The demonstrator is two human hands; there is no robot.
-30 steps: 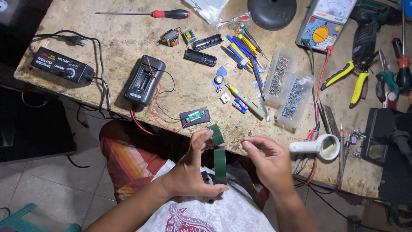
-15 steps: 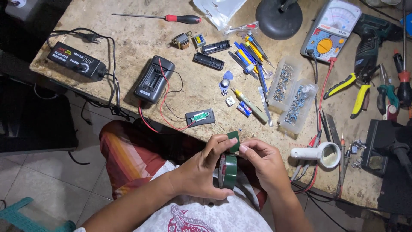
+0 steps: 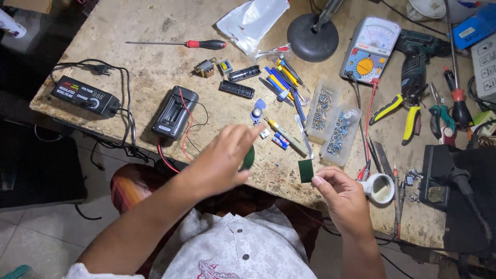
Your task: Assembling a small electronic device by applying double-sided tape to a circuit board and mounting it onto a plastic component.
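Since half a second ago the two hands have parted: they were pressed together over the lap around the tape, and now the left hand (image 3: 225, 160) has lifted forward and up over the near edge of the worn, stained wooden tabletop (image 3: 129, 62), carrying the dark green roll of tape (image 3: 249, 157), while the right hand (image 3: 345, 196) has drawn out to the right.

Left hand: fingers curled closed about the roll; only a sliver of its green edge shows past the fingertips, the rest is hidden. Right hand: thumb and forefinger pinched narrow on a short rectangular strip of dark green tape (image 3: 306, 170), which stands up from the fingertips, flat and matt. No tape bridges the gap between strip and roll, so the strip looks cut free.

Risks, as judgement:
- The free strip is held by one end only; it could fold onto itself or stick to the fingers if the pinch shifts.
- The left hand hovers near the small blue cylindrical cells (image 3: 280, 140) and the slim yellow-tipped probe (image 3: 287, 137); a low sweep could scatter them off the edge.
- The white tape ring (image 3: 380, 187) and the red lead wires (image 3: 368, 129) lie just beside the right hand and could snag.
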